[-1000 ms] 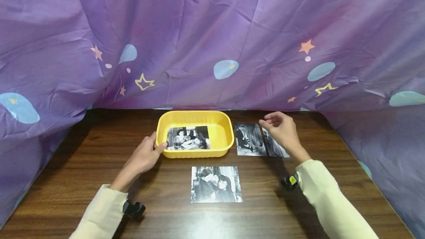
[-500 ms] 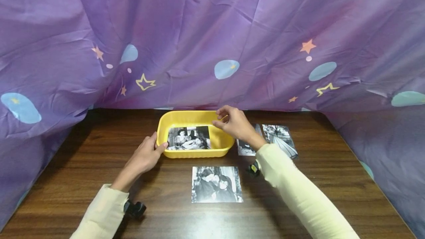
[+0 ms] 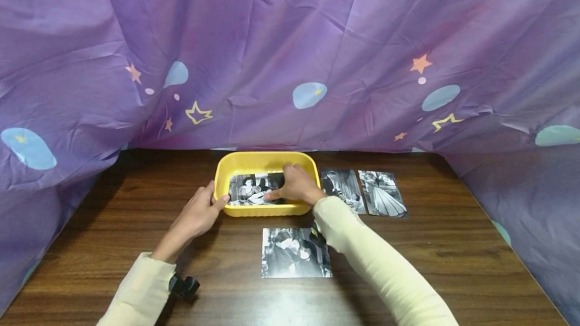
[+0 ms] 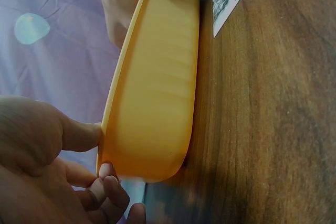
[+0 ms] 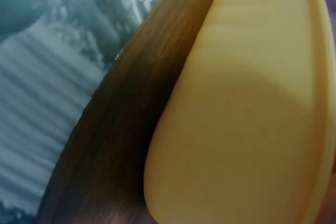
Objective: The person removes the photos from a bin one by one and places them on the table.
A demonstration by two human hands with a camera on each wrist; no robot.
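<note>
My right grip [image 3: 299, 185] has moved left from the two photos beside the yellow tub [image 3: 267, 211] and is now down inside the tub, at the right end of the tub photo [image 3: 246, 188]. I judge this to place the work at that photo, with the tub steadied by my left grip [image 3: 198, 210].

Left grip: closed on the near-left rim, thumb on the rim and fingertips against the outer wall. Right grip: thumb extended over the photo, fingers bent farther off; I cannot tell whether it has hold of the photo.

Edges: the tub photo lies flat toward the left and near walls. The tub's right wall stands just beside the inner photo [image 3: 343, 187]; the outer photo [image 3: 385, 193] lies next to that. The near photo [image 3: 290, 255] lies on the near side, its far-right corner beneath my right wrist. The far edge of the worktop [image 3: 217, 291] runs just beyond the tub, against the curtain [image 3: 290, 39]. Room for moving is widest upward, over the rim, and leftward.
</note>
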